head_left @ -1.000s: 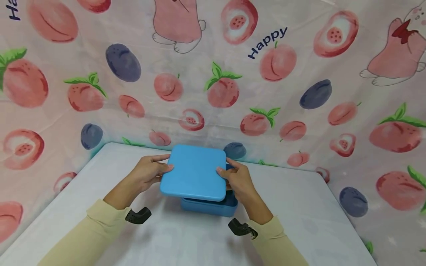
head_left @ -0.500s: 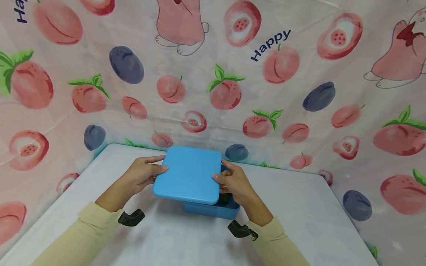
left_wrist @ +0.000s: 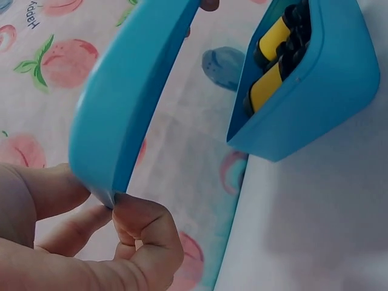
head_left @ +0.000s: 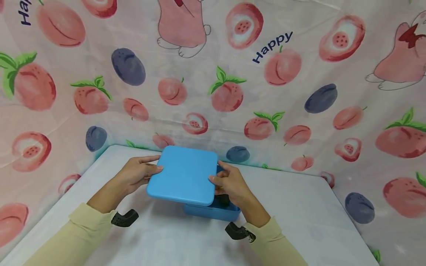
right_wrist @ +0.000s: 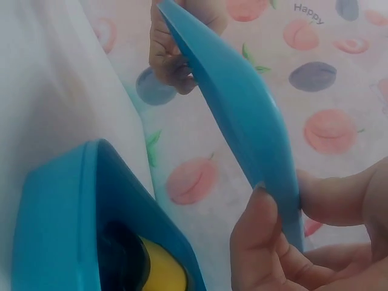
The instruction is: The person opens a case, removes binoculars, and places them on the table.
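Observation:
A square blue lid (head_left: 182,175) is held up in the air by its two sides. My left hand (head_left: 134,174) pinches its left edge, thumb on top and fingers beneath. At the opposite edge, my right hand (head_left: 233,184) pinches it the same way. Below and to the right stands a blue box (head_left: 211,212) with its top uncovered, partly hidden by the lid and right hand. Inside it, black-and-yellow rounded items (left_wrist: 267,88) lie side by side in the left wrist view; their kind is unclear. The right wrist view shows one yellow part (right_wrist: 163,267) within the box.
The box stands on a white table (head_left: 293,214). Behind the table hangs a cloth backdrop (head_left: 199,92) printed with peaches, plums and rabbits. A black wrist camera mount (head_left: 124,218) juts from the left sleeve, another mount (head_left: 237,231) from the right.
Both hands have carried the lid leftward, off the box, baring more of its inside. The box stays about where it was. The head view has shifted slightly.

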Demonstrator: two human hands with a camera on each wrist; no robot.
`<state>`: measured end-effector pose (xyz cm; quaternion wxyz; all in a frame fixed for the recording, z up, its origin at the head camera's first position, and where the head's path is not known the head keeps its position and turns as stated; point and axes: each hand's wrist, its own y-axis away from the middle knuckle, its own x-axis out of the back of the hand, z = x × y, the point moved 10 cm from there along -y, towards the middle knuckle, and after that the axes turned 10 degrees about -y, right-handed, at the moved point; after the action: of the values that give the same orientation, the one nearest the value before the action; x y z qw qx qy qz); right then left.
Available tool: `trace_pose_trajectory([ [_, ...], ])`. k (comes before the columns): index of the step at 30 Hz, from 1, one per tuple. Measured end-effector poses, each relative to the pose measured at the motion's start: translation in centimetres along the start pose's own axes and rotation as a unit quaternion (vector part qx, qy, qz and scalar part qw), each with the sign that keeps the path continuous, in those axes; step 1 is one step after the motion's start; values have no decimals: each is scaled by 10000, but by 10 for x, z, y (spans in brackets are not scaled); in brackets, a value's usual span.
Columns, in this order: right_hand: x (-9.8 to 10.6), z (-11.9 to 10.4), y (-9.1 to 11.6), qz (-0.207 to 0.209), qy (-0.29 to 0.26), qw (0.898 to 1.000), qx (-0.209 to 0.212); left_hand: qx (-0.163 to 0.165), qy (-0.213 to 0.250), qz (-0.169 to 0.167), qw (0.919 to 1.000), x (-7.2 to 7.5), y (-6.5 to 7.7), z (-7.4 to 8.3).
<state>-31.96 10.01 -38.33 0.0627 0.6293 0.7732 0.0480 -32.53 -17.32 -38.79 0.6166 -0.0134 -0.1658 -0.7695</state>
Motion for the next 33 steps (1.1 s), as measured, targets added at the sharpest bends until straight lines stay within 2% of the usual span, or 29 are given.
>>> trace_pose_trajectory([
  [10, -20, 2, -4, -278, -42, 9996, 49, 95, 10, -1, 10000, 16, 5, -13],
  [19, -37, 3, -11, -273, -101, 9996, 63, 48, -122, 45, 9999, 33, 8, -18],
  [33, -54, 3, -14, -259, -207, 9994, 77, -148, -74, -334, 9993, 50, 8, -16],
])
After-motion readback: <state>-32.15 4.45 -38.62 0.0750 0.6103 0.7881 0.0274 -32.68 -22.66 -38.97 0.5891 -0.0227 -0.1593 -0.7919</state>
